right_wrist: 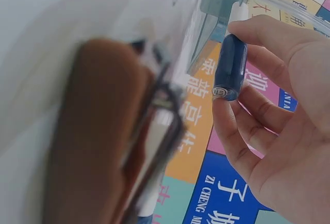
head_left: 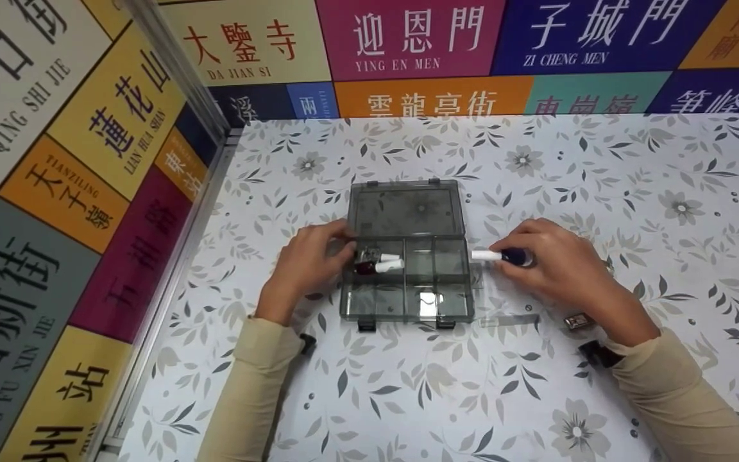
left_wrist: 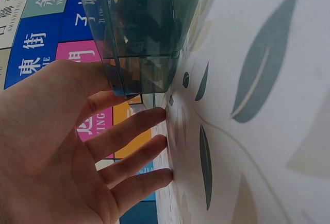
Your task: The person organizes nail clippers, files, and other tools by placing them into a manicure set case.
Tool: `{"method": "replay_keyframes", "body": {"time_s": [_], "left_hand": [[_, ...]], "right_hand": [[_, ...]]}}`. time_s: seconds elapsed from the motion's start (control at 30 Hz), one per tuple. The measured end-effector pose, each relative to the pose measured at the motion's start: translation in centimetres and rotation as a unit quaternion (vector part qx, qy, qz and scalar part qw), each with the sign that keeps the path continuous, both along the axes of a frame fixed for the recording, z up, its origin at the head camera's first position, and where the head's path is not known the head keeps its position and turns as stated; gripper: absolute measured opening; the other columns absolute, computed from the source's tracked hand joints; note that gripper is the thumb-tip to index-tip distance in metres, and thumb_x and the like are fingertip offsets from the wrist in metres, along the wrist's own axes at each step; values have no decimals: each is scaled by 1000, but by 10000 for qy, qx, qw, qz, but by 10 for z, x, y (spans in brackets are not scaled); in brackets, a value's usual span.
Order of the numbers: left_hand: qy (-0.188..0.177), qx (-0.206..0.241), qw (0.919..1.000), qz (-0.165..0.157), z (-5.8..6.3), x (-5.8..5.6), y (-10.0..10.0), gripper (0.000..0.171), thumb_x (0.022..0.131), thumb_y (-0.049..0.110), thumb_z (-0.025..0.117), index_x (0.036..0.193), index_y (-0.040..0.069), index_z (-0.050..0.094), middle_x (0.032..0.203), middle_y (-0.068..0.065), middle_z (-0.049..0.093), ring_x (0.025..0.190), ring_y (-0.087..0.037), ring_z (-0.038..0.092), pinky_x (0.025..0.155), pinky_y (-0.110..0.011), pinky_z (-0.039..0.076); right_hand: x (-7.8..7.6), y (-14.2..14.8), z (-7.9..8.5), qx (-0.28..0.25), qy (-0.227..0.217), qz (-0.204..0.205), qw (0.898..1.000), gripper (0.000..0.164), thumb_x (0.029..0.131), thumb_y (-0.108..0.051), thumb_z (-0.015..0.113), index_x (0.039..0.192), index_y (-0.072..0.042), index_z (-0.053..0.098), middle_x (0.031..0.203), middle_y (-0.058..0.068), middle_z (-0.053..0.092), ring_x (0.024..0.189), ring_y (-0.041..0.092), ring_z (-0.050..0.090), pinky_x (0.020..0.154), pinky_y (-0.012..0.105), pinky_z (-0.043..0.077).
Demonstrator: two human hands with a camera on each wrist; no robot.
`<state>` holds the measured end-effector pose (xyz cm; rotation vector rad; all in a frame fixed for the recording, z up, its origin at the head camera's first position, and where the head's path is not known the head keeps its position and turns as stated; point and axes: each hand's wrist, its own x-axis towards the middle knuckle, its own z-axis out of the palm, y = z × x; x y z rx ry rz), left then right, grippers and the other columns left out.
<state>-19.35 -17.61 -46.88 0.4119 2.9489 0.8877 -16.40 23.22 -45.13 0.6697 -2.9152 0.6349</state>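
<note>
A smoky clear compartment box (head_left: 374, 303) lies with its lid (head_left: 406, 212) folded back. My left hand (head_left: 308, 260) is at its left side, thumb and forefinger touching the wall; in the left wrist view the other fingers (left_wrist: 135, 131) stretch out straight against the tabletop. Just right of the box, my right hand (head_left: 549, 256) pinches a dark blue nail polish bottle (right_wrist: 230, 67), its white cap (head_left: 485, 255) pointing at the box. Inside the upper left compartment lie a dark red nail polish bottle (head_left: 365, 267) and another white-capped bottle (head_left: 390, 257).
A small brown item with metal parts (head_left: 578, 321) lies near my right wrist, large and blurred in the right wrist view. A clear strip (head_left: 507, 321) is on the floral tabletop (head_left: 408, 398). Lettered panels (head_left: 408, 38) stand behind and at the left.
</note>
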Motion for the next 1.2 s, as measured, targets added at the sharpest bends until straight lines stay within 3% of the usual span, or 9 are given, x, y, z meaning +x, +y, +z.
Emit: {"method": "replay_keyframes", "body": {"time_s": [0.7,0.9,1.2], "left_hand": [[-8,19,9999,-118,-2,-2,-1,10,105,30,69,113,27,74,122,7,81,118,-23,75,95,-50,61],[-35,57,9999,-149,-2,-2,-1,13,105,30,69,116,26,74,123,7,80,120,-21,74,99,-49,60],[0,-56,10000,-22,-1,-1,0,9,105,31,69,113,29,73,123,8,80,118,-22,74,94,-52,61]], "right_hand": [[-3,-10,2,-204,285,157,9993,22,90,-25,87,112,-24,84,105,1,75,86,19,62,70,37,48],[-1,-21,4,-214,120,241,9994,22,92,-28,87,113,-26,84,107,-1,73,90,18,64,71,38,51],[-1,-38,4,-244,120,562,9980,24,94,-31,85,116,-22,83,108,-1,73,92,18,65,73,37,53]]}}
